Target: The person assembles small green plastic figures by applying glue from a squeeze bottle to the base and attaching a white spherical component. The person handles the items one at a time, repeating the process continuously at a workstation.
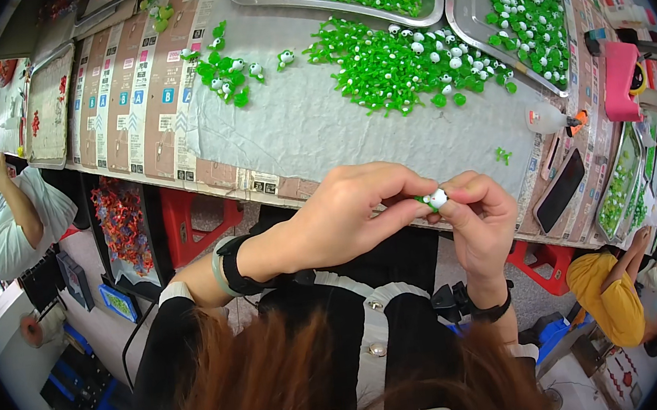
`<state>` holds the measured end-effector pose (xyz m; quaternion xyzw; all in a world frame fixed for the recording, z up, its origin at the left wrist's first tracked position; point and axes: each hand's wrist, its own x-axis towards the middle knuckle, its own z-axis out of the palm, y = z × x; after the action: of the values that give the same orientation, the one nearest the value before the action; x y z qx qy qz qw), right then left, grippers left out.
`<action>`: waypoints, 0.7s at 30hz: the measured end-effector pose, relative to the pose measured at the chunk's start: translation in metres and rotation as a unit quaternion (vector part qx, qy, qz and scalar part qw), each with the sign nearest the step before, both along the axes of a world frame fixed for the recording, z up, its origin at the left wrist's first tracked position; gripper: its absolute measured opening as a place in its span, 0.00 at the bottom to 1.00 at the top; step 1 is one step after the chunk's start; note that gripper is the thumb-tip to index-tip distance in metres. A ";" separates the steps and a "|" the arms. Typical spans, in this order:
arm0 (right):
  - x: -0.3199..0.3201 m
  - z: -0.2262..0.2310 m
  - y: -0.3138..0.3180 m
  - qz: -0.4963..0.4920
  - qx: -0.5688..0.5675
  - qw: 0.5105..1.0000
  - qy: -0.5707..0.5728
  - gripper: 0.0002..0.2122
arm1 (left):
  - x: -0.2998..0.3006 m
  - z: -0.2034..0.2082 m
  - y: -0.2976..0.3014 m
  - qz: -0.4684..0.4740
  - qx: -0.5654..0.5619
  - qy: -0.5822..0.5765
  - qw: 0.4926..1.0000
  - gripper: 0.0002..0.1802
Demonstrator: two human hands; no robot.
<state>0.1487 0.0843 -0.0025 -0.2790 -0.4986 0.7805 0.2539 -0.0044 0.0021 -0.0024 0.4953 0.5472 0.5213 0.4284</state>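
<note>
Brown hair [255, 381], hands [349, 212] [481, 225] in adjoining pinches

To your right you have a black phone [560, 192], a pink tape dispenser [621, 82] and a person in yellow [604, 296]; to your left, a red stool [184, 230] near red pieces [121, 227].

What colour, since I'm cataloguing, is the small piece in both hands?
The small piece is white and green, clearest in the head view.

The wearer's two bare hands [349, 207] [484, 225] are holding one white-and-green plastic piece [438, 199]; two black wristbands [232, 265] [493, 312] and one black rectangular phone [560, 193] are showing.
</note>
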 end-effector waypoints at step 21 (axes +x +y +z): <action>-0.015 0.001 0.004 -0.055 -0.132 0.990 0.004 0.05 | 0.004 -0.005 0.003 0.068 0.011 -0.060 0.996 0.07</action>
<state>0.1340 0.0881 -0.0017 -0.3340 -0.3741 0.8253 0.2593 -0.0004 0.0055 -0.0075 0.4298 0.5472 0.5839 0.4183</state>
